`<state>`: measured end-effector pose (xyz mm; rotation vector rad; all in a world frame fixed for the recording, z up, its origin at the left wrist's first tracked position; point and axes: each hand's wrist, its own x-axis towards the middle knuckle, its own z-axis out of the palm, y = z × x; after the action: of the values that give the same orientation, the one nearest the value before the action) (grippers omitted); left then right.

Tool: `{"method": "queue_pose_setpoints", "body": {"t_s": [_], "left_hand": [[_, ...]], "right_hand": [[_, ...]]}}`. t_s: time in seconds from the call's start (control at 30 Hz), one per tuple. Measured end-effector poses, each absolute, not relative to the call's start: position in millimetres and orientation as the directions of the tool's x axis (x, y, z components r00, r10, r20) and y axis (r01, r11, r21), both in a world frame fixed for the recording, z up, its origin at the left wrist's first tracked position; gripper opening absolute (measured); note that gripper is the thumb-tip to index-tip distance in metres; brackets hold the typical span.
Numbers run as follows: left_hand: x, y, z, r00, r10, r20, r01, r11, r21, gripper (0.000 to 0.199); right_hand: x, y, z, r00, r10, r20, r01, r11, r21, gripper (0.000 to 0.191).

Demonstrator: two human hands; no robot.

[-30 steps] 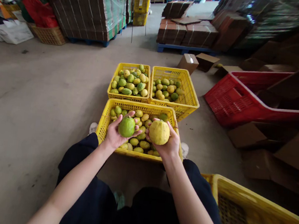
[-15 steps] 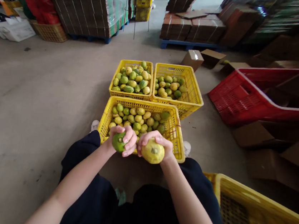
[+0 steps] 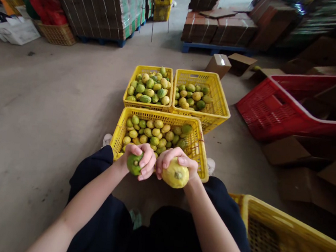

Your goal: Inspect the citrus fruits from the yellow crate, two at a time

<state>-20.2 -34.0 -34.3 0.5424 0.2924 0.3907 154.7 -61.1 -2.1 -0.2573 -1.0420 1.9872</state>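
Observation:
My left hand (image 3: 146,159) is wrapped around a green, rounded fruit (image 3: 133,164), its stem end facing me. In my right hand (image 3: 169,157) is a larger, pale yellow fruit (image 3: 176,174) with a greenish stem scar. The two hands are side by side, fingers nearly meeting, over the near edge of a yellow plastic crate (image 3: 163,115). Inside that crate lie many green and yellow fruits (image 3: 155,132), some hidden behind my hands. The exact kind of fruit is unclear.
Two more yellow crates, the left one (image 3: 146,106) fuller than the right one (image 3: 200,114), stand just beyond. A yellow crate (image 3: 290,223) is at my lower right. Farther right are a red bin (image 3: 269,105) and cardboard boxes (image 3: 286,155). Stacked cardboard (image 3: 236,30) rests on a blue pallet.
Both hands have shifted slightly to the right, each still gripping its fruit. The yellow fruit has turned a little, so its stem scar sits lower and farther right.

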Motion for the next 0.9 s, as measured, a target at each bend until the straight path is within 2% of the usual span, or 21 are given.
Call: {"method": "queue_pose_setpoints", "body": {"t_s": [0.1, 0.33, 0.5, 0.63, 0.73, 0.83, 0.9], "left_hand": [[-19, -35, -32, 0.873, 0.444, -0.202, -0.294, 0.809, 0.510, 0.050], [-19, -36, -28, 0.865, 0.462, -0.198, -0.309, 0.800, 0.514, 0.051], [-16, -38, -22, 0.851, 0.511, -0.119, -0.372, 0.747, 0.551, 0.053], [-12, -38, -10, 0.727, 0.664, -0.174, -0.532, 0.705, 0.469, 0.056], [-10, -36, 1, 0.539, 0.801, -0.260, -0.704, 0.598, 0.383, 0.045], [-8, -32, 7, 0.427, 0.828, -0.365, -0.790, 0.538, 0.295, 0.034], [-7, -30, 5, 0.406, 0.835, -0.371, -0.820, 0.512, 0.255, 0.037]], "right_hand": [[155, -61, -3, -0.608, 0.770, 0.191, -0.597, -0.285, -0.750, 0.035], [155, -61, -2, -0.600, 0.775, 0.199, -0.615, -0.288, -0.734, 0.034], [155, -62, 1, -0.568, 0.806, 0.170, -0.627, -0.289, -0.724, 0.032], [153, -61, 3, -0.446, 0.893, 0.065, -0.679, -0.290, -0.675, 0.032], [153, -56, 1, -0.276, 0.956, -0.097, -0.767, -0.280, -0.578, 0.030], [153, -49, -2, -0.150, 0.955, -0.254, -0.849, -0.256, -0.463, 0.030], [154, -46, -6, -0.126, 0.944, -0.306, -0.883, -0.247, -0.398, 0.029]]}}
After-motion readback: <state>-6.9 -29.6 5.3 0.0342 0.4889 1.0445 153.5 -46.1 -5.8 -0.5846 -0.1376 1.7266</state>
